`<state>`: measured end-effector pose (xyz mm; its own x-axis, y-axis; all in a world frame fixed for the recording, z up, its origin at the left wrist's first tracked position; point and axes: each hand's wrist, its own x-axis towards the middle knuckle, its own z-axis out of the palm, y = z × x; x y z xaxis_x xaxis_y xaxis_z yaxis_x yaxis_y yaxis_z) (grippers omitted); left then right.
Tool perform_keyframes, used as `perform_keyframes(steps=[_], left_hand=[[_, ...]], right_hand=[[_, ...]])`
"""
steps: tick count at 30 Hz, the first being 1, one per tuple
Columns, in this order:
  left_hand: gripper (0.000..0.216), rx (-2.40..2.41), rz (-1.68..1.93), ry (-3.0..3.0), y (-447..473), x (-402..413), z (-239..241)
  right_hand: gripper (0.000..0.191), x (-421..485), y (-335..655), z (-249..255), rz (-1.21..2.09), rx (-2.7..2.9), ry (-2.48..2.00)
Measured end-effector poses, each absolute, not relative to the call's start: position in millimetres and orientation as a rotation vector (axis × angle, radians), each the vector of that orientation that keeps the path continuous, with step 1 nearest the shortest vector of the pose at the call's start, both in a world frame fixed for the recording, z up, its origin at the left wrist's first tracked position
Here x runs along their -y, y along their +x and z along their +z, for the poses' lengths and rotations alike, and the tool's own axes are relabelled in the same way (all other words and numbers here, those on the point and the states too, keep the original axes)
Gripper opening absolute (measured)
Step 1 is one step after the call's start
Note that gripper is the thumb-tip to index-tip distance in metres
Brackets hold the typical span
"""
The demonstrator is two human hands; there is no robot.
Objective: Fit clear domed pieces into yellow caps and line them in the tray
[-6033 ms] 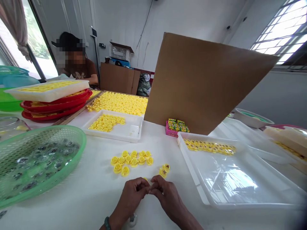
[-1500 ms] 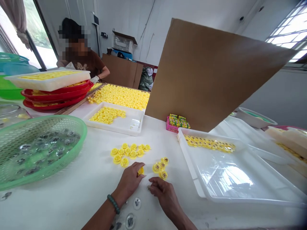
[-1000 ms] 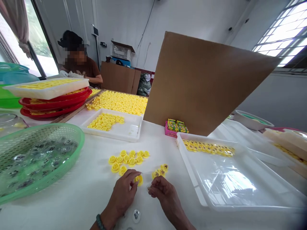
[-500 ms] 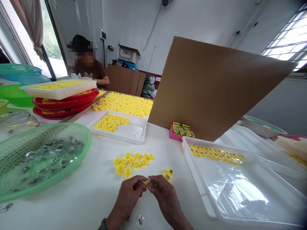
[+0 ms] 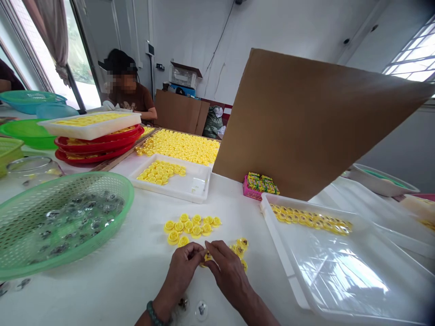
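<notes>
A small round yellow cup-like piece [image 5: 207, 256] with a dark print on its face is between my two hands. The fingertips of my left hand [image 5: 183, 268] pinch its left side. My right hand [image 5: 228, 270] has thumb and index finger closed around its right side. Just beyond them lies a loose group of plain yellow pieces [image 5: 185, 227]. Several yellow pieces with dark centres [image 5: 240, 246] lie beside my right hand, partly hidden by it. Clear round caps with dark prints [image 5: 201, 310] rest on the white table near my wrists.
At left stands a green mesh basket [image 5: 127, 199] of clear printed caps. A white tray [image 5: 200, 183] of yellow pieces and a pink basket [image 5: 252, 193] of small packets stand farther back. Right is a large white tray [image 5: 326, 271]; behind rises a cardboard sheet [image 5: 306, 122]. Another person [image 5: 142, 97] sits beyond.
The yellow piece between my hands now shows its dark-printed face. My right fingers have spread slightly over it. The view has shifted a little to the left.
</notes>
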<state>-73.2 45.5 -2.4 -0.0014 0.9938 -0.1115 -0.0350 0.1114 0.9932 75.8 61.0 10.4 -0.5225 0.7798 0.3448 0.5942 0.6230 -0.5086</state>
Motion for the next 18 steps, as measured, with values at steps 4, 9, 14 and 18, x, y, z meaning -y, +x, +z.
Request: perform_keyframes(steps=[4, 9, 14, 18], left_hand=[[0.023, -1.262, 1.140, 1.092, -78, -46, -2], [0.024, -1.596, 1.020, 1.275, -81, -43, -7], [0.026, -1.644, 0.879, 1.437, -75, -45, -13], [0.018, -1.613, 0.871, 1.423, -73, -46, -16]], right_hand=[[0.038, -68, 83, 15, 0.488, 2.287, -1.109], [0.031, -74, 94, 18, 0.581, 2.307, -1.270], [0.029, -79, 88, 19, 0.588, 2.455, -1.285], [0.018, -76, 84, 18, 0.565, 2.394, -1.417]])
